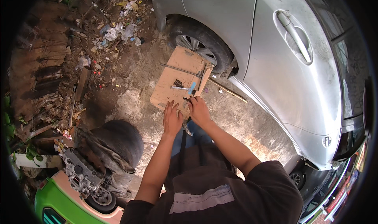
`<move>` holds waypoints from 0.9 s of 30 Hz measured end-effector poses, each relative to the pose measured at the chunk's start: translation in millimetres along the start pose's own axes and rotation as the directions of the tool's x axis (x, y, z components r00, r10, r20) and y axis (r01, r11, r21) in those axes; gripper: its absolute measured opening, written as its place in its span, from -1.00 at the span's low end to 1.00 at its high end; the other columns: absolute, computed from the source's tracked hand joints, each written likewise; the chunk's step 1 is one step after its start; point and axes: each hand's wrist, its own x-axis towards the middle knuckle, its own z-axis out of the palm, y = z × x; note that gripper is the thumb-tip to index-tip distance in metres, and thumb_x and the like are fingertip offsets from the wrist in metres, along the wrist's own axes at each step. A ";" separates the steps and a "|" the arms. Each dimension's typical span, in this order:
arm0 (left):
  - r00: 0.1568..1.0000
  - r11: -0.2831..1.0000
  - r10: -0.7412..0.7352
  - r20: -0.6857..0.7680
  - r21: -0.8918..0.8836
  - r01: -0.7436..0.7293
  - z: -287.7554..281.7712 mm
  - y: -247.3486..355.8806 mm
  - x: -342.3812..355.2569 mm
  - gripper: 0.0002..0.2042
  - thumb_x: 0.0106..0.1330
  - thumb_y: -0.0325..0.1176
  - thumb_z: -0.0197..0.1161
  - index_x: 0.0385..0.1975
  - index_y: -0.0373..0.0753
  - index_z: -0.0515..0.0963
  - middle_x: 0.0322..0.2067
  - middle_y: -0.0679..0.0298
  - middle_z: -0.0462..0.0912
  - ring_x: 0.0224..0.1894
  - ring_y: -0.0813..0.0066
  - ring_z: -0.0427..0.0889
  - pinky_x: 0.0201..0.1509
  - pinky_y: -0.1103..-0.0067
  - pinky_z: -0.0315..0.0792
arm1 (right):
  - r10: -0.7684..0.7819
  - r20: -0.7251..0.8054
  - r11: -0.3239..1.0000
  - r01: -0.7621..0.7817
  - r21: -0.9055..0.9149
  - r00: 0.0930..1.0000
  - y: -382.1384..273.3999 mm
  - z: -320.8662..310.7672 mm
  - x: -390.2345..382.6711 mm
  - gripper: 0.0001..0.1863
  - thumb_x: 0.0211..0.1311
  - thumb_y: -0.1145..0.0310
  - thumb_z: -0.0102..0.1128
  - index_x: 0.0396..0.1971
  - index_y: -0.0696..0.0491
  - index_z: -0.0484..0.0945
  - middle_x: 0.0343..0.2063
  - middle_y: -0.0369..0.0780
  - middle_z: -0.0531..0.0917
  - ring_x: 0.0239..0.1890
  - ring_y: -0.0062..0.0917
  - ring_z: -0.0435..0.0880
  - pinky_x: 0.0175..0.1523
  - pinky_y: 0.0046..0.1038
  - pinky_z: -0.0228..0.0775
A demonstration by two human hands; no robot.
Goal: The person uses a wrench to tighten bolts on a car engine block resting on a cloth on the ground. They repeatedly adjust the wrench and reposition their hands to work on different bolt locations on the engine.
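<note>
Dark short-sleeved T-shirt (252, 206), pale rectangular panel (201, 199) (greyish, slightly creased), narrow black strap (183, 141), blue jeans (201, 133)

A silver car (283, 90), wrench (180, 88) and metal engine part (80, 172) suggest an outdoor repair yard (126, 106).

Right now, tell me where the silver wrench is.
In the head view, the silver wrench lies on the brown cardboard, ahead of the left hand, just left of a blue patch.

Small dark piece (186, 99) by the right hand (200, 112) cannot be identified. Wheel (210, 37) is partly hidden by cardboard (164, 85). Green vehicle (63, 196) is cut off below.
</note>
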 end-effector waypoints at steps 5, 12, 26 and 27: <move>0.999 0.999 -0.046 0.012 -0.019 0.046 72.4 -37.4 31.9 -0.63 0.32 -0.47 0.25 0.13 -0.35 0.59 0.21 -0.01 0.57 0.33 0.00 0.46 0.45 0.25 0.33 | 0.042 0.047 0.999 -0.041 -0.017 0.998 70.7 47.3 37.8 -0.76 0.49 0.30 0.11 -0.09 0.17 0.60 -0.24 0.03 0.64 -0.16 0.02 0.67 -0.08 -0.04 0.54; 0.996 0.997 -0.061 0.068 0.045 0.058 155.8 -73.2 52.9 -0.67 0.26 -0.38 0.38 0.02 -0.28 0.65 0.05 0.14 0.63 0.12 0.08 0.57 0.24 0.25 0.44 | 0.135 0.070 0.989 -0.139 0.044 0.988 136.9 107.8 74.8 -0.77 0.47 0.33 0.13 -0.12 0.19 0.59 -0.23 0.10 0.66 -0.15 0.08 0.66 -0.06 0.00 0.53; 0.943 0.948 -0.317 -0.101 -0.025 0.317 213.9 -68.8 71.2 -0.76 0.27 -0.31 0.41 -0.14 -0.27 0.66 -0.17 0.11 0.63 -0.01 0.02 0.59 0.12 0.20 0.45 | 0.207 0.132 0.963 -0.226 0.150 0.969 188.8 128.9 64.7 -0.77 0.45 0.32 0.15 -0.08 0.16 0.60 -0.19 0.11 0.70 -0.12 0.11 0.68 -0.02 0.00 0.53; 0.935 0.942 -0.335 -0.118 -0.074 0.328 213.7 -69.5 69.7 -0.78 0.28 -0.34 0.40 -0.16 -0.29 0.66 -0.19 0.09 0.64 -0.02 0.00 0.59 0.11 0.19 0.45 | 0.208 0.138 0.960 -0.229 0.163 0.968 188.2 129.2 65.1 -0.77 0.45 0.32 0.15 -0.09 0.16 0.60 -0.20 0.11 0.71 -0.12 0.11 0.68 -0.02 -0.01 0.53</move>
